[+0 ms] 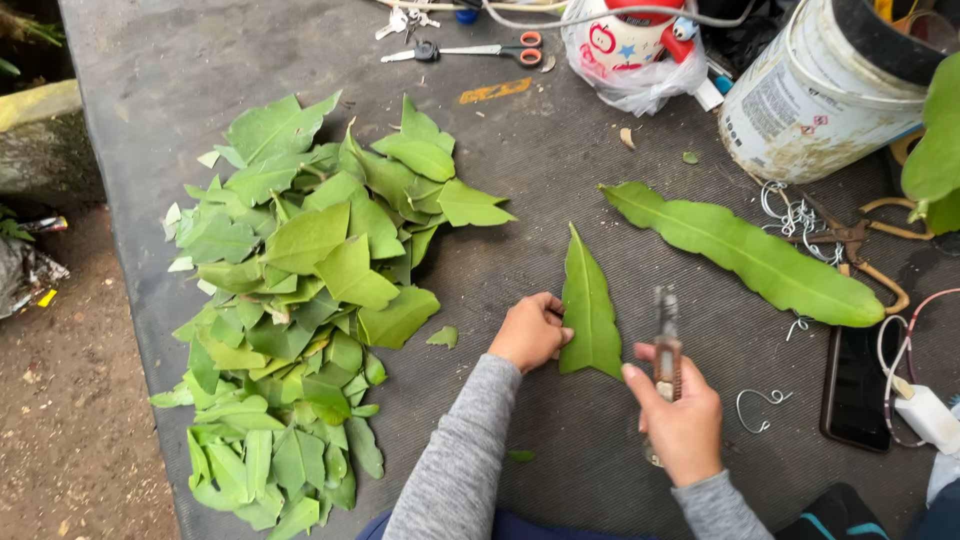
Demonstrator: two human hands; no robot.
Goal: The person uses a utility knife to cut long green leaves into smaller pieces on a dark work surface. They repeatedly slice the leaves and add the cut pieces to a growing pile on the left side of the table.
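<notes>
Far left of the cut leaf piece point(589, 305): a heap of trimmed green leaves point(300, 290) spread on the dark table point(540, 170). Touching that piece's left edge: left hand point(530, 331), fingers curled and pinching the edge, grey sleeve point(450, 455) behind. Pointed tip up, flat on the table. Just right of its lower corner: right hand point(682, 420), closed around a knife point(666, 340), blade upward. Further right: a long whole leaf point(745, 252), wire hooks point(760, 405), black phone point(856, 385), white bucket point(830, 90).
</notes>
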